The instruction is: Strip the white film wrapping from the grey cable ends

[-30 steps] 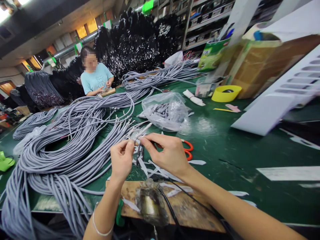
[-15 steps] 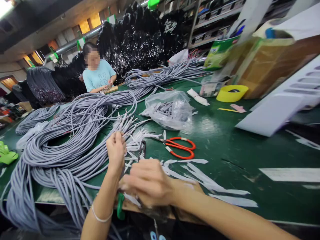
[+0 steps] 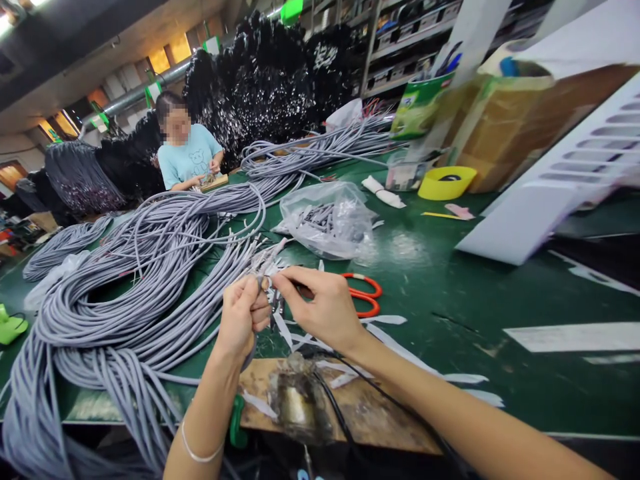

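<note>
My left hand is closed around a grey cable, whose end pokes up between thumb and forefinger. The cable runs down behind my left wrist. My right hand meets it at that end, thumb and forefinger pinched together; what they grip is too small to make out. Beneath both hands lie black-handled pliers and white strips. Partly behind my right hand rest red-handled scissors. Closer to me, a stained metal device sits on a wooden board.
Thick coils of grey cable cover the left of the green table. A plastic bag of small grey parts lies ahead. A yellow tape roll, cardboard box and white slotted panel stand right. Another person works opposite.
My right hand has moved up from over the metal device to the cable end, leaving the device and board uncovered. My left hand has shifted slightly right and down.
</note>
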The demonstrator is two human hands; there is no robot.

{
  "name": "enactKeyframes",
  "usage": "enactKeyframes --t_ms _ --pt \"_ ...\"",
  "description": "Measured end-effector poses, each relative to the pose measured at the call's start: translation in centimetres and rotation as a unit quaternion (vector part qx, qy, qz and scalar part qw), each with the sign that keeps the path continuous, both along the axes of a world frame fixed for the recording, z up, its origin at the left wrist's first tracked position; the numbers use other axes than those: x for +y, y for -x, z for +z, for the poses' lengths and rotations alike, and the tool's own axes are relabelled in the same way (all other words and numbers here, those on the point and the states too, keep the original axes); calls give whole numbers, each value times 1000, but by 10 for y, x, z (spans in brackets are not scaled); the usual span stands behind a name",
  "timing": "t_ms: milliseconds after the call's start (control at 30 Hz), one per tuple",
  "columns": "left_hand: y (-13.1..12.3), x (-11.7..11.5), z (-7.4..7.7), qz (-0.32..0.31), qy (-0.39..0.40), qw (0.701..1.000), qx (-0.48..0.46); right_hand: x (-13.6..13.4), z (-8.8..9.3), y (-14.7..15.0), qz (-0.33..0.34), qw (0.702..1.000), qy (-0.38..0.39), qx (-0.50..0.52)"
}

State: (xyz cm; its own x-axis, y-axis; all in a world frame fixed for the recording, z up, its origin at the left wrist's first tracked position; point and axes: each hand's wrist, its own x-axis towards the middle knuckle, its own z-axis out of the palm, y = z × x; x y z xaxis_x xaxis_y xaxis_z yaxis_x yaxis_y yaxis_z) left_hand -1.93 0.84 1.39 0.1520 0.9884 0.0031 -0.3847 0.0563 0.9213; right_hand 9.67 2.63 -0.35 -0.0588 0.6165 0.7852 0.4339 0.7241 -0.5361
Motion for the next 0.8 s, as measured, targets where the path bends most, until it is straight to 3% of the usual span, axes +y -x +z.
enactKeyframes --t_ms 133,300,400,500,567,667,733,800 --pt "-3 -1 -2 0 -21 999 32 1 1 -1 17 1000 16 16" --pt "-6 -1 -11 103 -106 977 152 2 2 -5 19 999 34 18" --pt "-6 4 -15 155 -111 963 189 -8 2 -1 21 998 -61 10" --pt "-3 11 -14 196 -50 966 158 -23 2 6 140 968 -207 -35" --pt "-1 12 -11 189 -26 975 110 -26 2 8 181 954 -234 -48" --pt "0 9 -6 118 -29 991 48 -15 2 1 57 990 -130 -13" --pt "0 6 -3 62 -22 998 22 -3 2 -6 -34 997 -70 -17" --pt "0 3 -1 20 -11 1000 3 4 2 -11 -62 996 -47 -34"
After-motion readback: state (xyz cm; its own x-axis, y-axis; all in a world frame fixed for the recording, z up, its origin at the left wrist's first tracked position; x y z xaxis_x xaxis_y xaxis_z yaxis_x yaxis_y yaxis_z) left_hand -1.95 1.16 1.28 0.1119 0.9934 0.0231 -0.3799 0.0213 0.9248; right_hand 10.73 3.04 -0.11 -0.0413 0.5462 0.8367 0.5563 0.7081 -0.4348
